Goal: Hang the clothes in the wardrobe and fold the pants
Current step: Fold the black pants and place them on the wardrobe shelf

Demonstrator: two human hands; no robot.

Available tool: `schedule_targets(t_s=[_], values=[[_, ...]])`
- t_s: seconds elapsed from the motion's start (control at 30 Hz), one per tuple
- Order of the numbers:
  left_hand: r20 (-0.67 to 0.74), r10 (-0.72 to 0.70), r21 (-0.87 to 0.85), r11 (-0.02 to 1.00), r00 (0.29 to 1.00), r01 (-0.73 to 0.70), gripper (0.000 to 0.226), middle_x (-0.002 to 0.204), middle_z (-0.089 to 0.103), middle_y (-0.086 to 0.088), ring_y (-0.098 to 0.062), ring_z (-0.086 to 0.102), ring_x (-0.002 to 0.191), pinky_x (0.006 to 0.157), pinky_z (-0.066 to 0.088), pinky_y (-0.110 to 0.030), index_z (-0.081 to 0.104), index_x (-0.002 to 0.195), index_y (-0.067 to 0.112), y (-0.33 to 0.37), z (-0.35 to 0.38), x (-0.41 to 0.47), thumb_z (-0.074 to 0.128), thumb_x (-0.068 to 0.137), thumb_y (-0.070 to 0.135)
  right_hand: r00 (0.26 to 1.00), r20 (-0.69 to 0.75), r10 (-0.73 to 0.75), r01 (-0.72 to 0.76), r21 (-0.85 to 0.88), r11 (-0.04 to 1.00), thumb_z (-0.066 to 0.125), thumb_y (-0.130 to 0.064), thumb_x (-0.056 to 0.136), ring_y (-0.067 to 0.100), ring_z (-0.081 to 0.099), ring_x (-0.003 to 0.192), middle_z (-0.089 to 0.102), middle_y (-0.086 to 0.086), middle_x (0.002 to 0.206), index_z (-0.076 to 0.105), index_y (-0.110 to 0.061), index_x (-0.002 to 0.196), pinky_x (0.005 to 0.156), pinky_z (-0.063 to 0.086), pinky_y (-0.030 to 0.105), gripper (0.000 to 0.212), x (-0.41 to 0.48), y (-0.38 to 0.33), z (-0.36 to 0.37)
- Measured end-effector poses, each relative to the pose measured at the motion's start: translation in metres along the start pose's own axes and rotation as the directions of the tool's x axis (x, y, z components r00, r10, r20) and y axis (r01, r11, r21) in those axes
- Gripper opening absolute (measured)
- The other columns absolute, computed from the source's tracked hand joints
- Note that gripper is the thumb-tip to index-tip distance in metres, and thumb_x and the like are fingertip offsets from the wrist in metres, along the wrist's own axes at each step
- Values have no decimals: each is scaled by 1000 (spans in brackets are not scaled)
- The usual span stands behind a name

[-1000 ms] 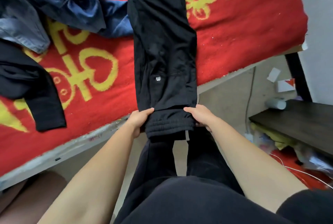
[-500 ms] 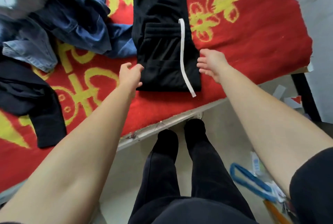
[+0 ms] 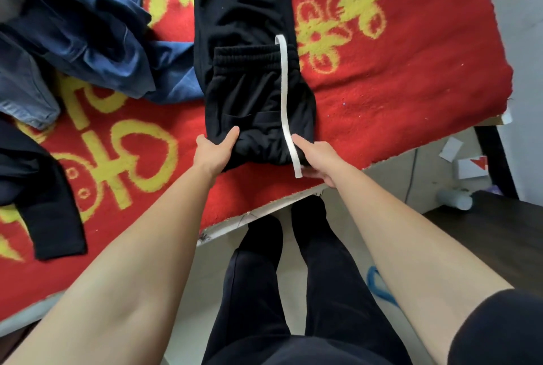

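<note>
pants (image 3: pixel 252 50) on blanket (image 3: pixel 396 76), clothes (image 3: pixel 73 35) left

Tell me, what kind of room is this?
Probably a bedroom at home: a red plush blanket with yellow patterns covers a bed-like platform, rumpled blue denim clothes lie heaped on it, and black drawstring pants lie half folded there.

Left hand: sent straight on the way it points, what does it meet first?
The black pants: the left hand grips their near folded edge, pointing away across the red blanket. Straight on, it would likely run into the folded layers, then the waistband.
</note>
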State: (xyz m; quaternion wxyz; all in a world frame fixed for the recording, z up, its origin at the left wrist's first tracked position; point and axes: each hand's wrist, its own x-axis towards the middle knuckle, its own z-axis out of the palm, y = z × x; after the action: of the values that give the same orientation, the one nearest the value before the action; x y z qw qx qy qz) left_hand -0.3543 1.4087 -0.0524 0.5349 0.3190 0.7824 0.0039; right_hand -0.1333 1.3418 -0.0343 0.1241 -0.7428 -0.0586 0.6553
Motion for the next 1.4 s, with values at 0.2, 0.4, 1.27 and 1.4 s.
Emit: schedule_targets(t_s=[0.2,0.4,1.27,1.4], values=[[209,-176,-1,984,962,180,33,83,57,-5,-18,45,61,55,32,-24,65,106,13,-12,-6,-41,70,84,37,975,131,182,-189,43,981,74,-36,78,22,64,79,62,6,100,67,-14,110,73,62,39,39,-22,23,-31],[538,-378,52,907,753,419,18,60,50,1,-12,36,45,45,20,-17,57,76,22,-34,-30,-91,61,83,38,919,216,329,-298,-166,940,73,-35,78,17,68,70,68,4,86,64,-19,101,56,56,25,30,-67,20,-53],[107,774,941,124,624,-315,118,156,6,-25,-40,13,145,110,29,-55,-2,157,28,101,-17,-1,80,72,35,688,188,-701,250,-968,-14,78,-45,79,38,-5,152,-12,16,165,-8,-20,159,121,19,53,120,23,-120,-18],[274,718,956,-132,640,-262,110,163,-5,-19,-36,-3,151,118,11,-62,1,157,21,128,-2,20,74,77,38,677,264,-687,301,-951,-69,72,-10,83,36,29,143,8,13,165,2,-21,159,98,49,44,104,42,-135,-23]])
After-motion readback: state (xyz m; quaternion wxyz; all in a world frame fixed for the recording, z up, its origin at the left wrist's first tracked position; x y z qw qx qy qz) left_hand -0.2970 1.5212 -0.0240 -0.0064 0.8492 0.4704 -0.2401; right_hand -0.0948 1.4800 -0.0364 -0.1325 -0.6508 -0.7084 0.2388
